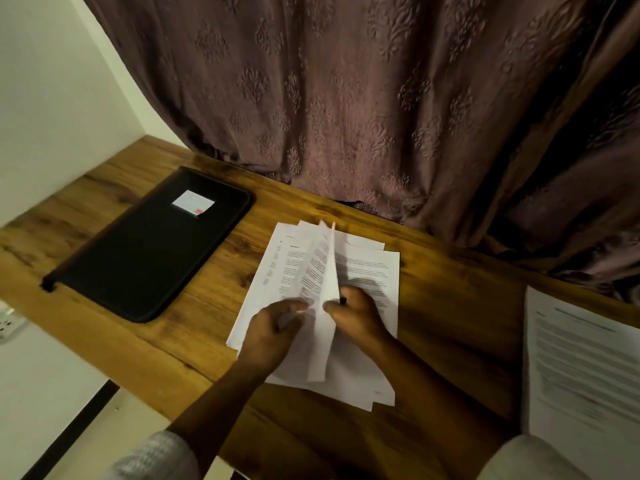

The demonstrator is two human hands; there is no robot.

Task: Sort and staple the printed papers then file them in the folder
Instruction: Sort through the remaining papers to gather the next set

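Observation:
A loose stack of printed white papers lies on the wooden desk in front of me. One sheet stands lifted on edge above the stack. My right hand pinches that sheet near its lower part. My left hand rests on the left side of the stack, its fingers curled at the sheet's left face. A black zip folder with a white label lies shut on the desk to the left. No stapler is in view.
Another printed sheet lies at the desk's right edge. A brown patterned curtain hangs along the back of the desk. A white wall and a wall socket are on the left.

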